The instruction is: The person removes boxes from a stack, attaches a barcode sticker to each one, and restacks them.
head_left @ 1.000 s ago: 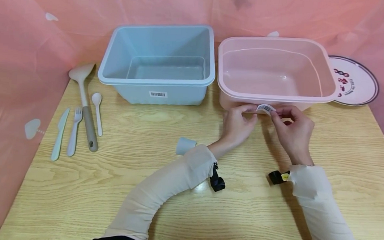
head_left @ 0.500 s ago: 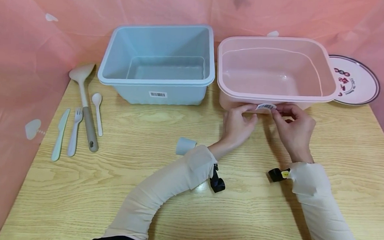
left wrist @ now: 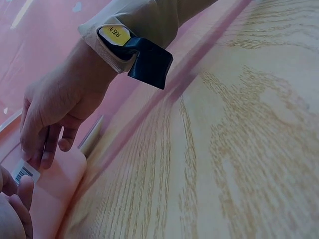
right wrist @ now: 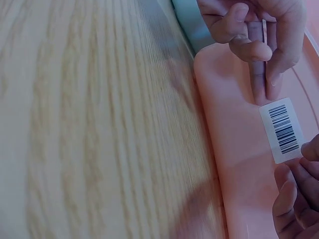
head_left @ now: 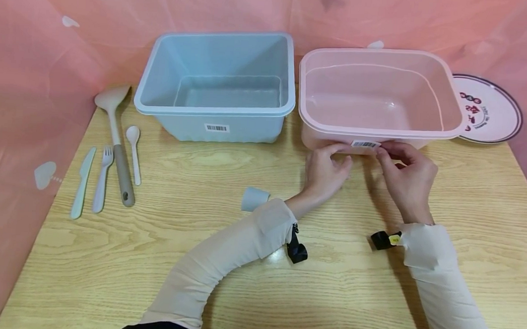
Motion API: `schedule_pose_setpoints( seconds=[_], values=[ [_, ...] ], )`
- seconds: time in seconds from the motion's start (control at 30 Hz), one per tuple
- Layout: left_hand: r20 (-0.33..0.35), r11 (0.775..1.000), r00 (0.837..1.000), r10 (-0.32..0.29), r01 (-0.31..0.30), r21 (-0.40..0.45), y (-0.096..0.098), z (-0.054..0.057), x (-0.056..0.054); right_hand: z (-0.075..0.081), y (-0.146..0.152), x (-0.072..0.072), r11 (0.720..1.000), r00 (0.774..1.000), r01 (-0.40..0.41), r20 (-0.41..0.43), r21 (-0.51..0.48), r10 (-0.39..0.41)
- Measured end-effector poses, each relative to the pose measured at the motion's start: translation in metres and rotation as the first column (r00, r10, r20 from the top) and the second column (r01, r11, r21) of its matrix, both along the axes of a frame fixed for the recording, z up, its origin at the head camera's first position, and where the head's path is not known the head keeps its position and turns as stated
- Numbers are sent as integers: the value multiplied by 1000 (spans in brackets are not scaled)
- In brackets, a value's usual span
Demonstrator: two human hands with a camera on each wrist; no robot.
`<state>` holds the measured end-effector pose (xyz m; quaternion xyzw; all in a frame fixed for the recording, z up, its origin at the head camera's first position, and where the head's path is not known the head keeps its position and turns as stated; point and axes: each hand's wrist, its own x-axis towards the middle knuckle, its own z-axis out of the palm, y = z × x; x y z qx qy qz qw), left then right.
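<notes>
A white barcode label [head_left: 365, 144] lies flat along the front wall of the pink plastic bin [head_left: 379, 131], just under its rim. My left hand [head_left: 325, 172] is at the label's left end, straight fingertips right at its edge and thumb held apart. At the opposite end, my right hand [head_left: 408, 177] pinches the label's corner between thumb and finger. The right wrist view shows the printed barcode [right wrist: 283, 129] between the two hands. From the left wrist, the right hand [left wrist: 60, 109] is seen reaching down to the label, with part of the left hand [left wrist: 15, 209] at the lower edge.
Left of the pink bin stands a blue bin [head_left: 214, 112] with its own barcode label. A patterned plate [head_left: 490, 112] is partly behind the pink bin. A small grey-blue cup [head_left: 254, 199] lies near the left sleeve. Turner [head_left: 119, 147], spoon [head_left: 133, 152], fork [head_left: 102, 181] and knife [head_left: 82, 182] lie at left.
The label was bowed out from the bin a second ago and now lies flat against the wall. My right hand has shifted slightly to the right; my left hand stays nearly still.
</notes>
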<state>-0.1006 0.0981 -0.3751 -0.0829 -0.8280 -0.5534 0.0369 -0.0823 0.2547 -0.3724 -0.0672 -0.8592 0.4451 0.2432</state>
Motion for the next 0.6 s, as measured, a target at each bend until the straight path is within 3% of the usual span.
schedule_pose_setpoints(
  seconds=[0.3,0.53,0.6],
  values=[
    [17,999,999,-31,31,-17,1,0,-1,-1,4,2,999,1000,-18,-12,-43,18],
    [70,987,985,-159,159,14,5,2,-4,-3,2,0,976,987,-157,5,-148,160],
    [77,985,982,-172,172,7,7,2,-5,-3,0,-2,966,981,-184,19,-183,191]
  ],
)
